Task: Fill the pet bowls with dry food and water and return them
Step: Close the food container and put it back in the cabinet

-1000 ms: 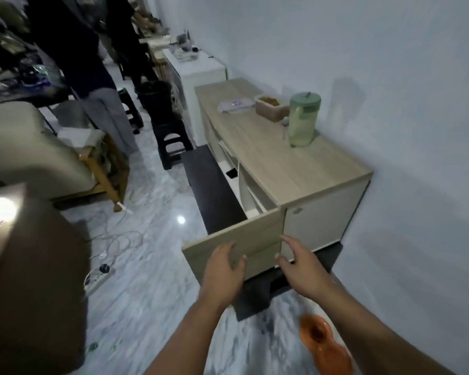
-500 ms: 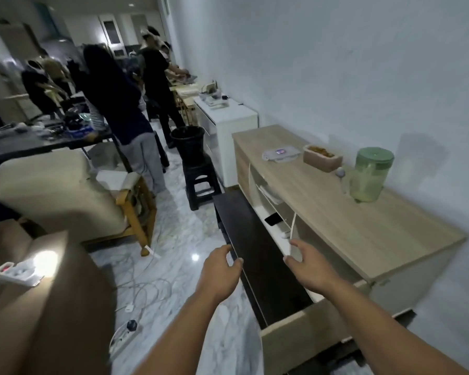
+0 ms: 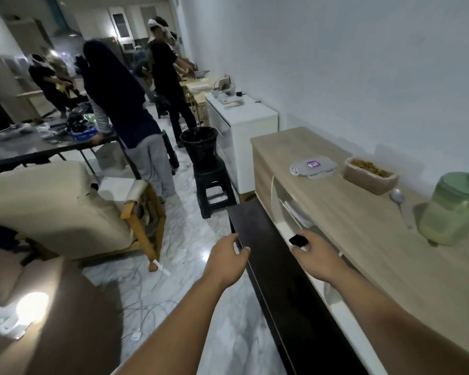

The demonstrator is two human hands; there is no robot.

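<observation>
A: Right of frame: cabinet (image 3: 368, 239) top light wood grain; jug (image 3: 455, 209) pale green, darker green lid. Tub (image 3: 370, 175) tan, brown kibble.

B: Lid (image 3: 313, 167) grey, purple sticker. Floor (image 3: 190, 239) white marble, grey veins. Stool (image 3: 214, 185) and bin (image 3: 199, 143) black. Armchair (image 3: 46, 209), left: cream, wood frame.

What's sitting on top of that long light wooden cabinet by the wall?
On the light wooden cabinet: a grey flat lid, a brown tub of dry food, a metal spoon and a green-lidded translucent jug. The tub's depth is hidden.
</observation>
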